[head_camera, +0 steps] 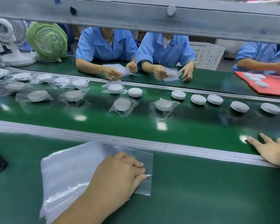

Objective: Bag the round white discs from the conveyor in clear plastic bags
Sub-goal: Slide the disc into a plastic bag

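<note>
A stack of clear plastic bags (68, 172) lies on the green bench in front of me. My left hand (118, 173) presses on the top bag, its fingers bent at the bag's right edge. My right hand (271, 149) reaches over the metal rail onto the green conveyor belt (184, 126), fingers spread and holding nothing. Several bare round white discs (239, 106) ride the belt at right, the nearest disc (270, 108) beyond my fingertips. Bagged discs (122, 105) lie along the belt's middle and left.
A metal rail (168, 147) separates my bench from the belt. Three people in blue shirts work across the belt, two handling bags. Two fans (47, 40) stand far left. A red tray (271, 85) with discs sits far right. A grey beam (136, 15) crosses overhead.
</note>
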A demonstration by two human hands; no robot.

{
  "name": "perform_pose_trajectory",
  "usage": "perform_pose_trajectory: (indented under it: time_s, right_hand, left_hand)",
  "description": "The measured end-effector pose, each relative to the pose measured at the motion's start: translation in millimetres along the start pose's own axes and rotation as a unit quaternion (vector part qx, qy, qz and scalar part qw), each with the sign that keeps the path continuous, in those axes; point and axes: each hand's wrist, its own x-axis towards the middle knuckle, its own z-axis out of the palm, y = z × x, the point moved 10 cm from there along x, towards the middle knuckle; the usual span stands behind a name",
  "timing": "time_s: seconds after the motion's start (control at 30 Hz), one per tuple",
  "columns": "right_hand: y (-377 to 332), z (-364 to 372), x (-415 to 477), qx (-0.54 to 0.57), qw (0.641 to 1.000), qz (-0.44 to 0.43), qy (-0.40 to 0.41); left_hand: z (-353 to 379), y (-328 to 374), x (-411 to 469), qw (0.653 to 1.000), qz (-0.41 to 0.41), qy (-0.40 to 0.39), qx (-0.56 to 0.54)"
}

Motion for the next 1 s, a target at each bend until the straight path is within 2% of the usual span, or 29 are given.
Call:
perform_pose_trajectory:
  time_s: [0.03,0.07,0.13,0.17,0.3,0.4,0.43,0.47,0.5,0.57,0.63,0.67,0.73,0.8,0.83,0.87,0.93,1.0]
  right_hand:
    - [-7.7,-6.3,-3.3,-0.003,0.999,-0.018,0.031]
    - [-22.6,-18.7,-10.0,-0.014,0.994,-0.050,0.097]
    - [-67.4,-41.1,-38.8,-0.011,0.969,-0.132,0.211]
    - [-94.7,-43.7,-57.7,0.001,0.960,-0.171,0.220]
    - [-212.4,-12.1,-133.7,0.007,0.932,-0.325,0.163]
    - [-268.9,46.8,-170.3,-0.078,0.918,-0.388,-0.020]
    - [-274.7,47.5,-173.6,-0.075,0.915,-0.395,-0.033]
    - [-277.3,35.6,-174.1,-0.059,0.911,-0.408,-0.003]
    - [-274.6,15.2,-173.1,-0.036,0.904,-0.421,0.061]
    - [-249.0,-32.9,-158.2,0.019,0.894,-0.403,0.193]
    - [-195.1,-62.8,-122.6,0.011,0.908,-0.309,0.282]
    - [-161.3,-66.7,-99.9,-0.024,0.924,-0.244,0.292]
    - [-85.1,-51.2,-50.0,-0.069,0.969,-0.110,0.208]
    - [-19.6,-19.8,-21.4,-0.048,0.997,-0.023,0.064]
    - [-7.9,-12.4,-15.4,-0.044,0.999,-0.015,0.024]
    - [-10.5,-14.5,-13.6,-0.057,0.998,-0.018,0.023]
    - [-50.4,-34.6,-26.4,-0.094,0.988,-0.065,0.108]
    - [-120.0,-51.7,-54.5,-0.059,0.970,-0.151,0.180]
  left_hand:
    - [-0.1,0.7,0.5,1.000,0.006,0.003,0.003]
    - [-0.5,1.5,0.6,1.000,0.010,0.006,0.008]
    - [-5.2,3.0,-0.3,0.999,0.015,0.037,0.020]
    - [-7.8,1.9,-1.3,0.998,0.010,0.056,0.017]
    - [-9.1,1.9,-2.2,0.996,0.002,0.088,0.002]
    - [-9.9,2.7,-2.4,0.995,0.006,0.096,-0.010]
    - [-10.1,3.4,-2.3,0.995,0.007,0.099,-0.011]
    - [-9.7,4.0,-2.8,0.995,0.009,0.099,-0.010]
    - [-9.0,4.7,-3.0,0.995,0.010,0.098,-0.011]
    - [-8.8,5.4,-3.2,0.995,0.009,0.099,-0.017]
    - [-9.4,6.0,-2.5,0.995,0.007,0.101,-0.020]
    - [-9.5,6.1,-2.4,0.995,0.007,0.100,-0.021]
    - [-10.2,5.5,-2.6,0.995,0.009,0.101,-0.020]
    - [-11.2,5.0,-2.9,0.994,0.010,0.105,-0.019]
    - [-11.7,4.1,-3.1,0.994,0.010,0.108,-0.020]
    - [-12.2,3.6,-3.1,0.994,0.009,0.110,-0.021]
    - [-11.7,4.4,-2.1,0.994,0.009,0.110,-0.021]
    - [-11.1,5.0,-2.0,0.994,0.010,0.108,-0.021]
